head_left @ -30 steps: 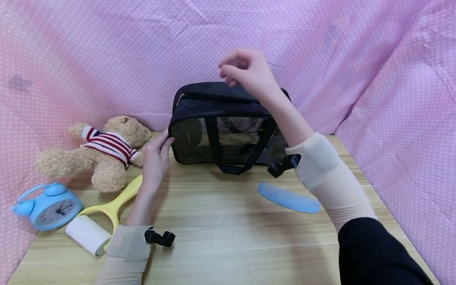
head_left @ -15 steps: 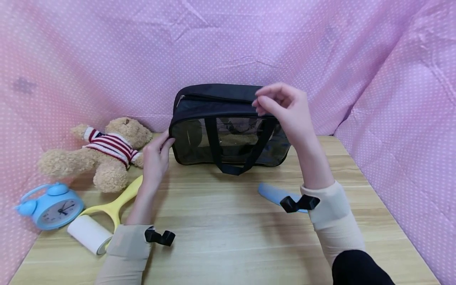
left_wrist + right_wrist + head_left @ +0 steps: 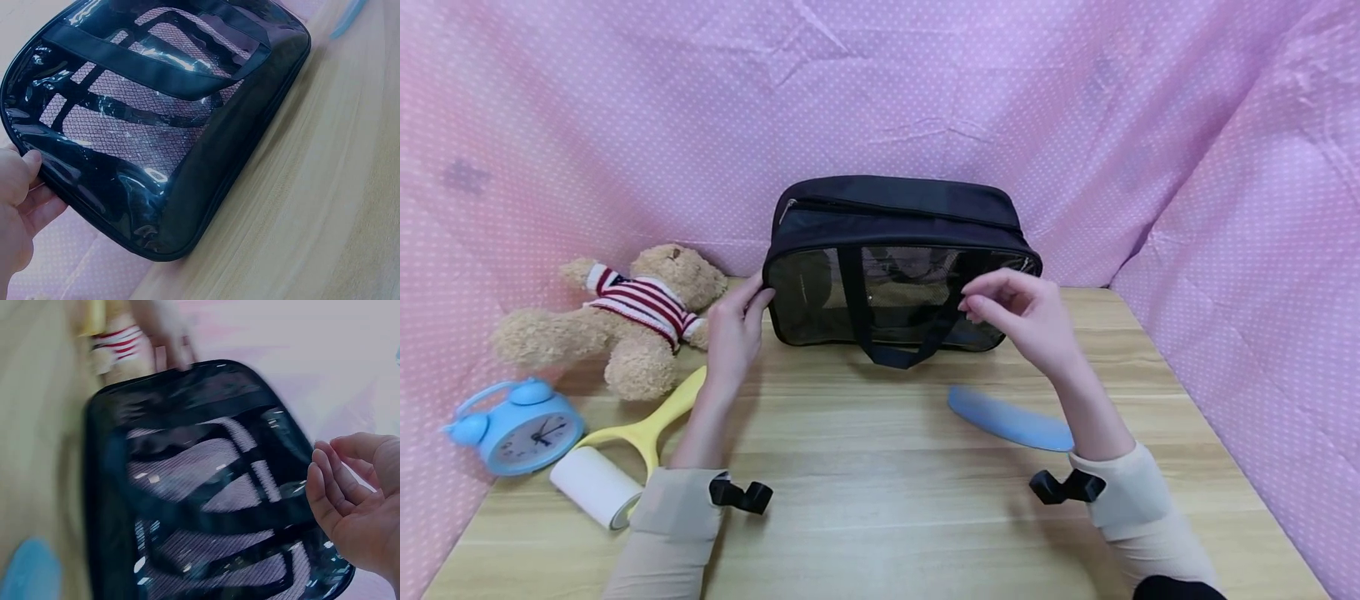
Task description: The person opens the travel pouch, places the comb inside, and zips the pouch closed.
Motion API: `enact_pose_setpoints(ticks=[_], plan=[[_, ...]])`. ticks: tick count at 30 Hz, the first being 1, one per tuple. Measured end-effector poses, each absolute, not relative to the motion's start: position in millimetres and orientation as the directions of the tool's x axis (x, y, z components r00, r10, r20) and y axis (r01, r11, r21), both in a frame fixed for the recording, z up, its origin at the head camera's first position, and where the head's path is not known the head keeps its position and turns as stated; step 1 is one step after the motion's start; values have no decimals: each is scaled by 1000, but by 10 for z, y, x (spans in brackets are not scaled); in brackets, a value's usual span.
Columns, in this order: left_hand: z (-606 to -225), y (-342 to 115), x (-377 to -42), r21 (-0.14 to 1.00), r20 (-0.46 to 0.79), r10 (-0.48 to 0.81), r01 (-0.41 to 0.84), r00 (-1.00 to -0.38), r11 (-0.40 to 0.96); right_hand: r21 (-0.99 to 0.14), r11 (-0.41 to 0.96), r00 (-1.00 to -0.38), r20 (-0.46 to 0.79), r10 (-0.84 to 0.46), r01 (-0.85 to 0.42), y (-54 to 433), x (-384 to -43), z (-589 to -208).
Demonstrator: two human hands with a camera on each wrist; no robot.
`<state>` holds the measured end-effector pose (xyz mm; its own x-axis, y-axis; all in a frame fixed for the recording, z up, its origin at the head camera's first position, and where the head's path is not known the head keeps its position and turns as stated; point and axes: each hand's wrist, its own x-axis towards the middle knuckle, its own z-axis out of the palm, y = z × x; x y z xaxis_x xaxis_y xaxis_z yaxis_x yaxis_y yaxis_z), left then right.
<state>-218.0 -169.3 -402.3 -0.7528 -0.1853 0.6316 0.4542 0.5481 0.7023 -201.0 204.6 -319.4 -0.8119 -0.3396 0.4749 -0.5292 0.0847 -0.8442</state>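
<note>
A black bag (image 3: 812, 300) with see-through panels stands upright at the back of the table. A zipper runs along its top, with the metal pull (image 3: 787, 208) at the left end. One strap handle (image 3: 891, 358) hangs down the front. My left hand (image 3: 733, 333) pinches the bag's left edge; in the left wrist view the thumb (image 3: 31, 164) lies on the front rim and the fingers go behind it. In front of the bag's right side hovers my right hand (image 3: 1030, 321), fingers loosely curled, holding nothing. Below it lies a blue comb-like piece (image 3: 1007, 421).
To the left, a teddy bear (image 3: 640, 308) in a striped sweater lies on the wooden table (image 3: 865, 517). Nearer are a blue alarm clock (image 3: 527, 433) and a lint roller (image 3: 595, 487) with a yellow handle. Pink dotted cloth (image 3: 880, 92) hangs behind and at the sides.
My right hand has come down and to the right, from above the bag's top to in front of its right side. The left hand has stayed on the bag's left edge.
</note>
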Motion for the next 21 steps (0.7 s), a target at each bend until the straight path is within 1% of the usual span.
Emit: enact_pose_setpoints(ticks=[5,11,15,21], plan=[[-4023,-1688,-2182,709,622,-195,440,-758,552,-841,195,-819,397,-414,-505,2184,-1959,-3412],[-4044,-1693,-2186,713,616,-196,434,-763,551,-765,375,-814,321,-484,-525,2333,-1914,-3662],[-4036,-1688,-2184,709,620,-192,439,-760,551,-713,433,-792,287,-539,-552,2451,-1898,-3791],[-4026,-1684,-2174,711,618,-195,436,-761,551,-669,467,-759,231,-610,-579,2645,-1899,-3915]])
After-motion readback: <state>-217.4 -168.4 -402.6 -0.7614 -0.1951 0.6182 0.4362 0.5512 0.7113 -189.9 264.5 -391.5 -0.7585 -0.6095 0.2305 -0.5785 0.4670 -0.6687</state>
